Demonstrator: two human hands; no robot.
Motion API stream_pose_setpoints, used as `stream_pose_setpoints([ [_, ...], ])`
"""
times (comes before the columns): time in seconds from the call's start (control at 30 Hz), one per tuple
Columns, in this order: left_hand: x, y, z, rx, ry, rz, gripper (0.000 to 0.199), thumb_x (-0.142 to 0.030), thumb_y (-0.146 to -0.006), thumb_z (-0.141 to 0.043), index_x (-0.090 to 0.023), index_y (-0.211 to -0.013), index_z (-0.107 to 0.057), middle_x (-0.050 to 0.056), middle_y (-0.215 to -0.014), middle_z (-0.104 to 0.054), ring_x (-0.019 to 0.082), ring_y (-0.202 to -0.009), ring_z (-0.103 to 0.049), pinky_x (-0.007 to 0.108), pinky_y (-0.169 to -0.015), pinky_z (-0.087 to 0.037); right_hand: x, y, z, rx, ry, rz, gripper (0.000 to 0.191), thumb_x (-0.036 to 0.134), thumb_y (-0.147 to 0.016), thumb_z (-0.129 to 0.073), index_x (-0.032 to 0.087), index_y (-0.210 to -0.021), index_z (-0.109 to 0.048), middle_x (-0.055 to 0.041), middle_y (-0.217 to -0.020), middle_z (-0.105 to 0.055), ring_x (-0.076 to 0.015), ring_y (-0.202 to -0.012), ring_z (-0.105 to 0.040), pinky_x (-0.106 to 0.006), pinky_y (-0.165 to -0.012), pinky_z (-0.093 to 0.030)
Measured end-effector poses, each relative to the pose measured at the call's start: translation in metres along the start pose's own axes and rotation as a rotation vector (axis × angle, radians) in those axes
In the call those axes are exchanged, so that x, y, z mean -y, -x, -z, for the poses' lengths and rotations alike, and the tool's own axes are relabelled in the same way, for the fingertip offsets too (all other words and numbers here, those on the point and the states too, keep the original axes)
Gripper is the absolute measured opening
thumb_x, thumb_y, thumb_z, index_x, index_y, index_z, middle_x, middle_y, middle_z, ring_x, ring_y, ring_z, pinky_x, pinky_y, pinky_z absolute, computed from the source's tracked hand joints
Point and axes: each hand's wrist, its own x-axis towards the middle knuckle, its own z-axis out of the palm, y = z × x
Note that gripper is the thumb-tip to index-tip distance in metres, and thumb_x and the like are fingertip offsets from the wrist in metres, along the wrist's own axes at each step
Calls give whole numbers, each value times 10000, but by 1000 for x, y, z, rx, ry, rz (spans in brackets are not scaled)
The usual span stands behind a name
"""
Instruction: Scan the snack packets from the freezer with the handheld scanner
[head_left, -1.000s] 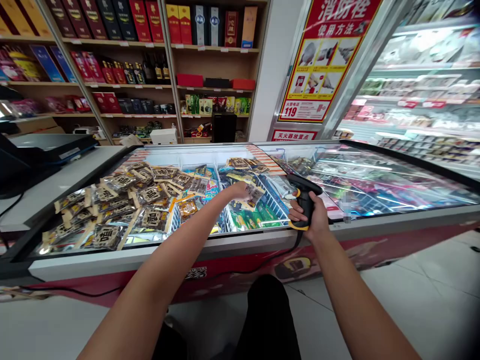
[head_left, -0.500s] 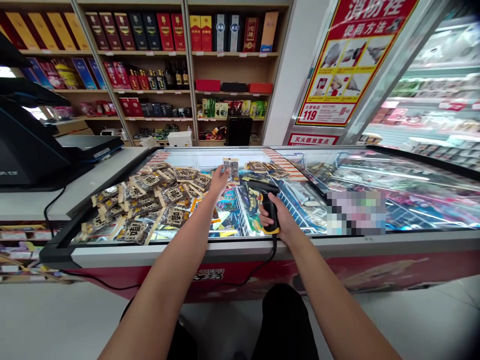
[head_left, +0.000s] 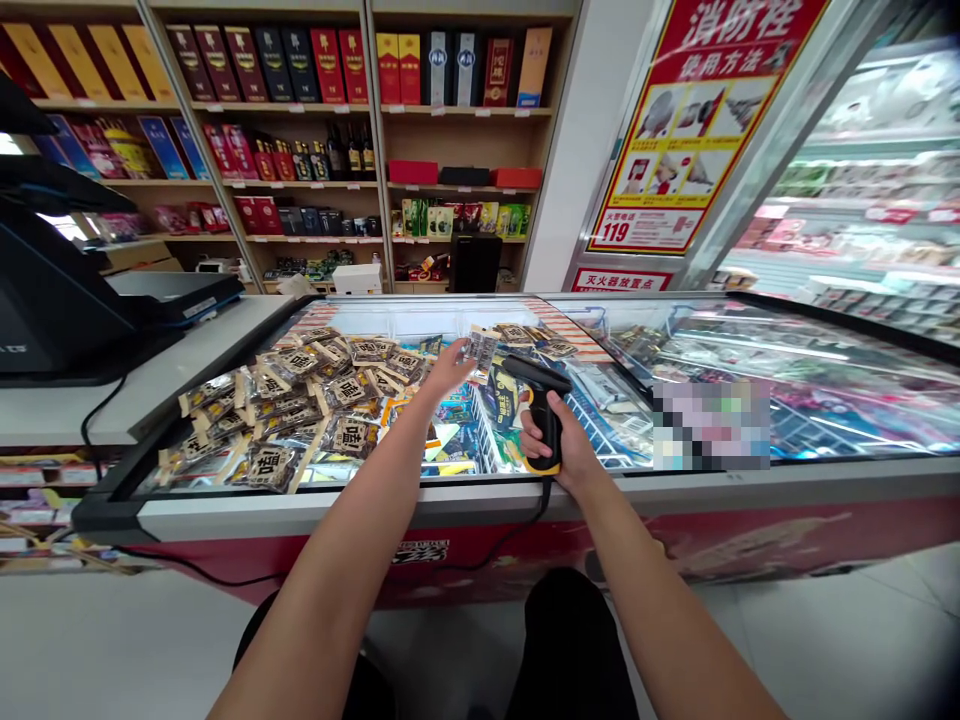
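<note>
Between the fingers of my left hand (head_left: 450, 368) is a small snack packet (head_left: 482, 347), held above the glass top of a chest freezer (head_left: 247, 518). My right hand (head_left: 564, 440) is wrapped round the grip of a black and yellow barcode scanner (head_left: 544, 400). The scanner's head points left, toward the packet, with a short gap between them. To the left, a heap of similar snack packets (head_left: 289, 400) lies on the glass. A few more packets (head_left: 525, 338) rest beyond the scanner, near the freezer's back edge.
The scanner's black cable (head_left: 517, 545) hangs down the freezer's front. At left stands a counter (head_left: 75, 415) with a dark checkout machine (head_left: 60, 290). Behind the freezer are shelves (head_left: 300, 183) of boxes and bottles, and a red fire notice (head_left: 690, 130) is on the wall.
My left hand has moved a little to the right with the packet, which is now tilted and nearer the scanner. The scanner has shifted very slightly.
</note>
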Motion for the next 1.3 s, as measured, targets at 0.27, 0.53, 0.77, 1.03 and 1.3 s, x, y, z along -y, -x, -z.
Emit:
stream_pose_setpoints([
  [0.27, 14, -9, -10, 44, -206, -169, 646, -271, -920, -678, -171, -1540, -528, 185, -1461, -631, 338, -1270, -663, 410, -1005, -582, 0, -2, 0, -26, 21, 53, 495, 629, -817, -818, 217, -997, -610, 82, -573, -502, -44, -357, -324, -200, -404, -346],
  [0.53, 8, -3, -13, 41, -267, -237, 558, -261, -923, -666, -193, -1471, -580, 140, -1338, -689, 274, -1142, -696, 354, -968, -570, 0, 0, 0, -19, -30, 42, 457, 604, -846, -802, 240, -983, -562, 89, -581, -488, -49, -356, -330, -192, -399, -367],
  [0.77, -26, 18, 10, -296, -548, -76, 450, -377, -1019, -521, -265, -1455, -541, 143, -1086, -759, 311, -993, -714, 393, -875, -537, 7, 2, 6, -102, -143, 141, 419, 554, -835, -822, 226, -968, -598, 80, -581, -473, -43, -368, -321, -189, -395, -377],
  [1.03, -17, 21, 53, -479, -882, 232, 302, -261, -936, -592, -123, -1178, -707, 273, -1367, -613, 445, -1382, -469, 525, -1078, -427, 21, 3, 30, -243, -274, 205, 348, 511, -884, -756, 237, -937, -548, 82, -587, -446, -50, -380, -365, -190, -402, -418],
  [1.3, -32, 24, -14, -361, -917, -146, 369, -240, -922, -595, -192, -1270, -707, 199, -1552, -490, 407, -1480, -371, 590, -1232, -261, 75, -3, 80, -196, -300, 42, 262, 393, -896, -749, 228, -986, -566, 83, -597, -443, -60, -364, -358, -200, -372, -446],
])
